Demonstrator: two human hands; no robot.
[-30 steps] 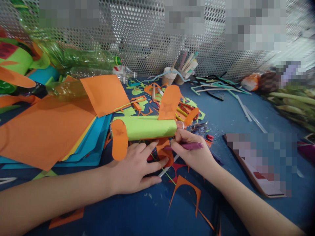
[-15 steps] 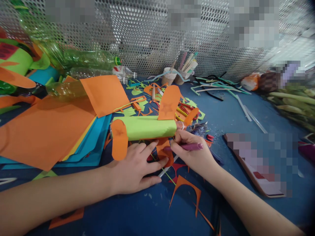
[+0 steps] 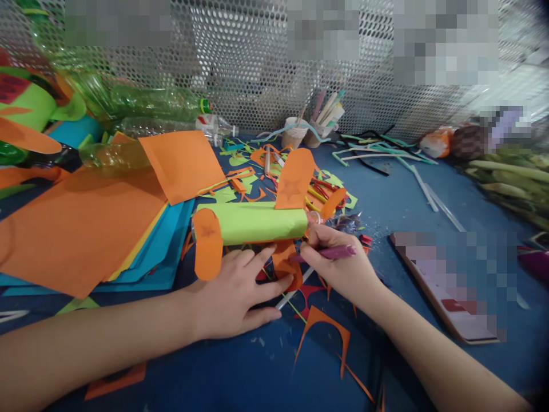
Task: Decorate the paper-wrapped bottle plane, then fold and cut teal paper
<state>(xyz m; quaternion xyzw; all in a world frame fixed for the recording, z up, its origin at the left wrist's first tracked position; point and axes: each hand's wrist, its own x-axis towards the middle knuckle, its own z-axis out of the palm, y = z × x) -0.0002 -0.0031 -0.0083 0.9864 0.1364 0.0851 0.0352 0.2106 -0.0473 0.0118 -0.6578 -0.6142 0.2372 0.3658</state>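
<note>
Since the frame half a second ago, the right hand [image 3: 341, 260] has slid slightly to the right, taking the purple pen [image 3: 338, 252] with it, so the pen's tip now sits nearer the right side of the small orange flap [image 3: 284, 256]; whether it touches the paper cannot be told. Nothing else on the table [image 3: 206, 375] shows a clear shift, and the left hand [image 3: 240, 294] stays in place.

Thumb and fingers of the right hand are closed in a pinch on the pen, its back end pointing right. The left hand lies palm down and loosely spread, gripping nothing: two fingertips rest on the flap, and the thumb reaches a clear strip [image 3: 286, 300] below it.

Just beyond both hands, the green-wrapped bottle [image 3: 253, 223] lies on its side, its neck to the right, just beside the right hand's fingers. One orange ear shape [image 3: 295, 177] with a drawn star rises from its far side; another orange piece [image 3: 208, 246] hangs over its left end.

Further out, stacked paper sheets [image 3: 81, 229] lie left, and a flat tablet-like object [image 3: 446, 297] right. Towards the table's far edge, two cups [image 3: 294, 138] stand before a perforated metal panel [image 3: 240, 63].
</note>
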